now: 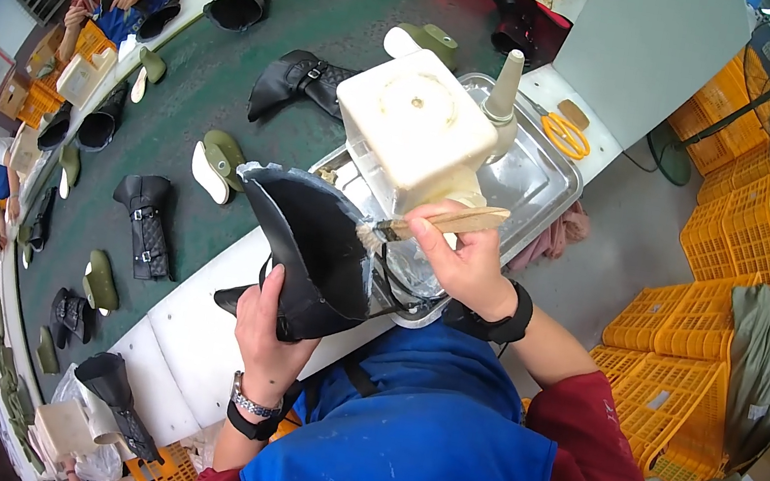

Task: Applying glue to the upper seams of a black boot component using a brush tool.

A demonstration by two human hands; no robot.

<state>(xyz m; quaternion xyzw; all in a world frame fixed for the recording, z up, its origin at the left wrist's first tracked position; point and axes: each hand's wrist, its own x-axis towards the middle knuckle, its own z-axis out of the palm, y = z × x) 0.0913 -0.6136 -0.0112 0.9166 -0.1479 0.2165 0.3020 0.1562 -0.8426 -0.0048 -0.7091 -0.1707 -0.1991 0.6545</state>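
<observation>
A workshop with a long green conveyor belt [231, 68] carrying boots, and a white counter [192, 331] beside it.

On the belt lie black boots and olive shoe forms (other people sit along its far left side). The left hand [268, 323] is closed around the lower part of a black boot [314, 250], holding it tilted over the counter edge. The right hand [467, 258] grips a wooden-handled brush [438, 221], its bristles touching the boot's rim. Just behind stands a cream square container [412, 125] in a metal tray [534, 178]; orange scissors [565, 133] lie further right, yellow crates [702, 318] beyond.
</observation>
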